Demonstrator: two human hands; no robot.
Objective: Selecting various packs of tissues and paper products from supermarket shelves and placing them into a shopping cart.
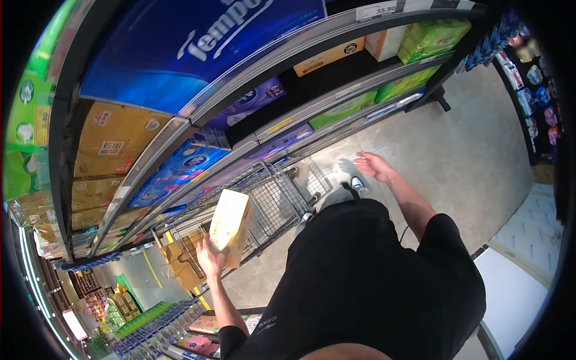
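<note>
My left hand [212, 259] grips a pale yellow box-shaped package [230, 217] near its lower end and holds it up over the metal shopping cart [273, 201]. Light glares off the package's upper face. A brown paper bag [180, 259] with thin handles is at the cart's far left end. Out to the right, my right hand [373, 166] hangs over the floor with its fingers stretched out, and it holds nothing. One of my shoes [357, 183] shows just below that hand.
Beside the cart runs a tall shelf with a blue sign panel [198, 54], brown packs [114, 141], blue packs [180, 168], purple packs [252, 102] and green packs [433, 41]. A dark gap [336, 78] shows on one shelf level. Another display rack [537, 96] stands at far right.
</note>
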